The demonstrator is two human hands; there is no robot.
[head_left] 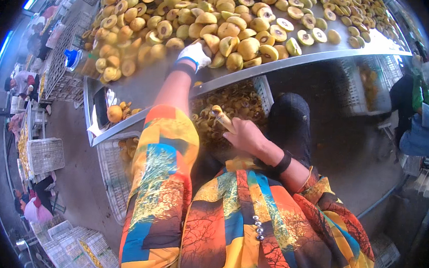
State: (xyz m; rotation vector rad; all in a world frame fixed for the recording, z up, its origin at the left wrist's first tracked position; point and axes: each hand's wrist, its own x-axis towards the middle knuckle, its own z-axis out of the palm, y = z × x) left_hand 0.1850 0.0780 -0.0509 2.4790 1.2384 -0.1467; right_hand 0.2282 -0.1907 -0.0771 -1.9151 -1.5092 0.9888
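Note:
My left hand (pixel 194 54), in a white glove, reaches to the near edge of a pile of halved yellow fruit (pixel 229 30) that look like peaches, several with dark stones in their cut faces. It touches a fruit half (pixel 210 43), but its fingers are hidden, so whether it grips is unclear. Lower down, in front of my body, my bare right hand (pixel 249 135) is closed round the pale handle of a small scoop-like tool (pixel 225 121). A brownish piece sits at the tool's tip, over a crate of scraps (pixel 232 93).
The metal table (pixel 317 59) has a raised front rim. White plastic crates stand beneath it, one at the left (pixel 115 177) and one at the right (pixel 382 87). A blue-lidded clear container (pixel 76 60) is at the table's left. Other people work at the far left and right.

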